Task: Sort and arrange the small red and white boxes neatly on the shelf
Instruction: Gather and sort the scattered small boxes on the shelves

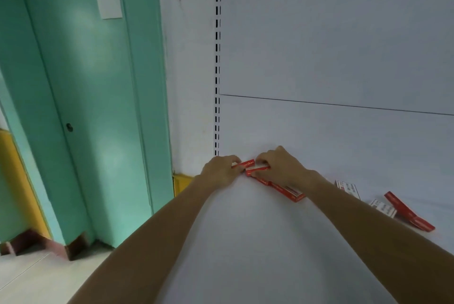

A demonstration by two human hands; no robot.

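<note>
At the back left corner of the white shelf (245,242), my left hand (219,171) pinches a small red box (245,164). Beside it my right hand (280,168) grips another red box (259,169) that touches the first. A row of red boxes (287,190) runs from under my right hand toward the right along the back panel. Farther right lie two white boxes (348,187) (383,208) and a line of red boxes (407,211) set at an angle.
The white back panel (331,58) rises behind the shelf, with a slotted upright (217,58) at its left edge. A teal door (86,107) and tiled floor (36,276) lie to the left, past the shelf's edge.
</note>
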